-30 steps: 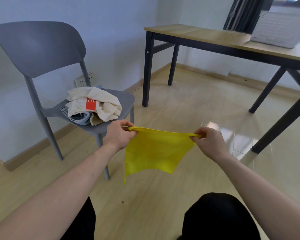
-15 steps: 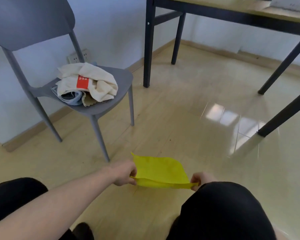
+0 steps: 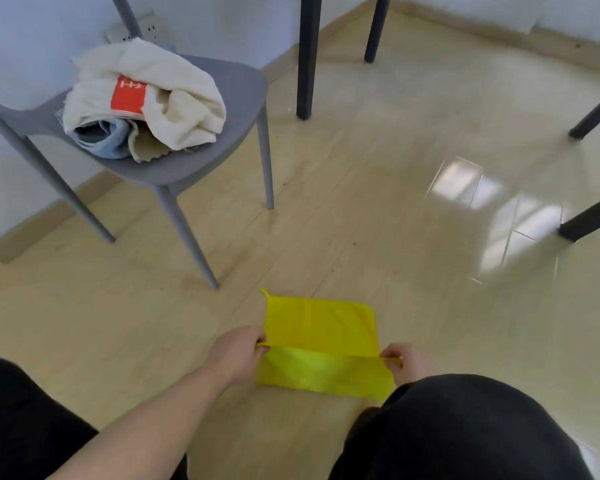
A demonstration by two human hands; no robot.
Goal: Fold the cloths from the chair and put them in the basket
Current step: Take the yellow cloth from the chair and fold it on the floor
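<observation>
A yellow cloth (image 3: 321, 327) lies on the wooden floor in front of my knees, its far part flat and its near part folded over. My left hand (image 3: 238, 355) pinches the left end of the raised edge. My right hand (image 3: 407, 363) pinches the right end, partly hidden behind my right knee. On the grey chair (image 3: 236, 95) at the upper left lies a heap of cloths: a cream one (image 3: 177, 88) with a red label, with a blue cloth (image 3: 110, 142) and a beige one under it. The basket is out of view.
Black table legs (image 3: 307, 57) stand behind the chair and at the right edge. The chair's grey legs (image 3: 187, 237) reach toward the yellow cloth. A wall with a socket (image 3: 142, 26) runs behind the chair. My dark-trousered knees (image 3: 465, 431) fill the bottom of the view.
I have crouched lower and brought the yellow cloth from mid-air down onto the floor. Both hands still pinch its top edge, and it now lies partly spread flat.
</observation>
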